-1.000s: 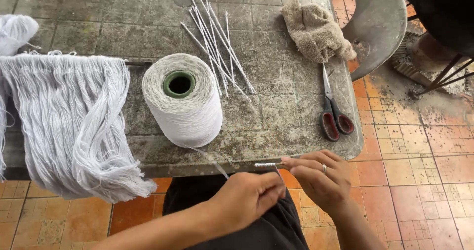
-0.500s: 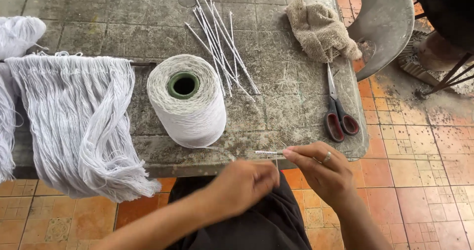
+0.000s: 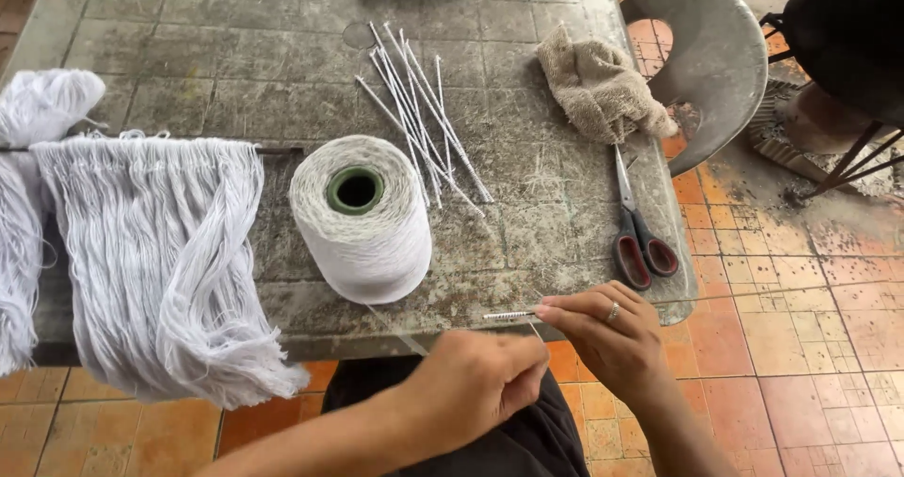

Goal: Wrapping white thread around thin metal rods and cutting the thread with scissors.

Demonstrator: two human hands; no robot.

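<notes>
Here the right hand (image 3: 617, 338) pinches a thin white stick (image 3: 509, 316) level over the table edge (image 3: 471, 331); left hand (image 3: 476, 383), closed, pulls thread taut from the yarn cone (image 3: 360, 218) nearby, w/ spare sticks (image 3: 419, 119) & scissors (image 3: 638, 237) within reach.

We see a rough, matt concrete worktop (image 3: 235, 81), soft white cotton yarn on the cone (image 3: 363, 218), and metal-bladed scissors (image 3: 636, 227) with glossy plastic handles.
</notes>
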